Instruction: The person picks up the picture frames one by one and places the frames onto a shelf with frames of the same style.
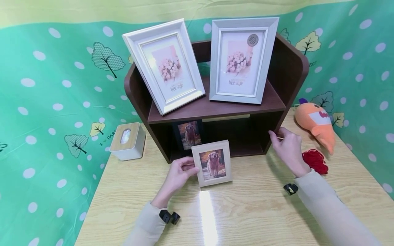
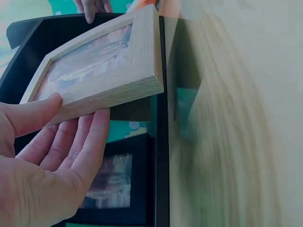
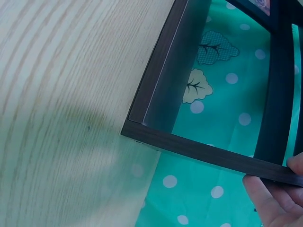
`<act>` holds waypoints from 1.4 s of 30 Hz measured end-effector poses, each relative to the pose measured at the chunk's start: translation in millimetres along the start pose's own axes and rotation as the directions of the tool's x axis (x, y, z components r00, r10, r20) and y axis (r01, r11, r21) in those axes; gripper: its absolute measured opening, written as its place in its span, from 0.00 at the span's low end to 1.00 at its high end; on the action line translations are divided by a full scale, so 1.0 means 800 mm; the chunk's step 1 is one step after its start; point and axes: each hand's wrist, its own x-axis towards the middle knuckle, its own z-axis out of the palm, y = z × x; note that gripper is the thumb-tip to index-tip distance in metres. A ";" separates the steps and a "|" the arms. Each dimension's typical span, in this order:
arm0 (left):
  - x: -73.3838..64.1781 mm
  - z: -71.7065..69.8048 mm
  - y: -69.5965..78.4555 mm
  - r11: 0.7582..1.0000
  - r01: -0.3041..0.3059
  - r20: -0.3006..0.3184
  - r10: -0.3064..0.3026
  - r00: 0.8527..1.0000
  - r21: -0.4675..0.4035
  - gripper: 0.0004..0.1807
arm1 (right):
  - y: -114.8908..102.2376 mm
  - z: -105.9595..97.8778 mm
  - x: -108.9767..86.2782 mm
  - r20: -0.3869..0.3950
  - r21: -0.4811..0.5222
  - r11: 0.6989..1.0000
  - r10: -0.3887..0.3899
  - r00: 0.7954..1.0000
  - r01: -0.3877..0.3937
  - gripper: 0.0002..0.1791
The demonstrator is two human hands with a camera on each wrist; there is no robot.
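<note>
My left hand [image 1: 181, 175] grips a light wooden picture frame [image 1: 228, 160] by its left edge, thumb on the front and fingers behind. Inside is a photo of a golden dog [image 1: 213, 164]. The picture frame is held just in front of a dark brown two-tier shelf [image 1: 215, 111]. In the left wrist view the fingers [image 2: 97, 137] curl under the picture frame's edge. My right hand [image 1: 287, 148] pinches the front edge of the shelf's right side panel, as the right wrist view shows too. A dark picture frame [image 1: 176, 136] with a similar dog photo stands inside the lower tier, at its left.
On the upper tier lean a white picture frame [image 1: 192, 73] and a pale grey picture frame [image 1: 267, 65]. A tissue box [image 1: 132, 147] stands left of the shelf. To the right lie an orange plush toy [image 1: 321, 131] and red yarn [image 1: 315, 162] on the wooden table [image 1: 246, 212].
</note>
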 end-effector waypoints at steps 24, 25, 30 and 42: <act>0.077 0.037 0.018 0.998 -0.039 -0.011 0.038 0.999 -0.042 0.13 | -0.002 0.005 0.002 0.009 0.005 1.000 0.017 1.000 -0.017 0.12; 0.080 0.038 0.020 0.998 -0.043 -0.007 0.043 0.999 -0.040 0.13 | -0.001 0.005 0.002 0.010 0.004 1.000 0.020 1.000 -0.020 0.12; 0.101 0.046 0.022 0.999 -0.042 -0.017 0.041 0.999 -0.008 0.12 | 0.000 0.004 0.004 0.013 -0.001 0.999 0.033 0.999 -0.033 0.12; 0.148 0.074 -0.008 0.997 -0.023 -0.094 0.029 0.995 0.068 0.13 | 0.002 0.001 0.000 0.028 0.004 0.999 0.052 0.998 -0.052 0.12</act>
